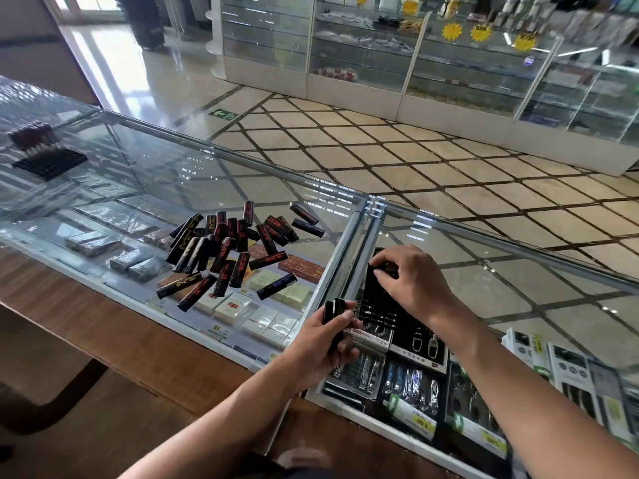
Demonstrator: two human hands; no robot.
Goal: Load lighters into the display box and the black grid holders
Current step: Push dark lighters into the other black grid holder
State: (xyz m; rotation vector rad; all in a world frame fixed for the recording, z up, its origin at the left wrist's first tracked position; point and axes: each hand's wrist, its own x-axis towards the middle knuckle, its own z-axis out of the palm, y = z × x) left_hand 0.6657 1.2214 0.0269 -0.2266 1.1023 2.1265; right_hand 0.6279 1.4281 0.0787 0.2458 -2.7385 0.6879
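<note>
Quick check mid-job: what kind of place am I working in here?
Most likely a small shop's sales counter: a glass display counter with priced packs beneath, more glass showcases across the tiled floor bearing yellow starburst tags, loose lighters piled on the glass.

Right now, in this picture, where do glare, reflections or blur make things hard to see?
Head view: daylight glare whitens the floor top left; bright reflections streak the glass counter beyond the lighters; the far black grid holder looks blurred.
</note>
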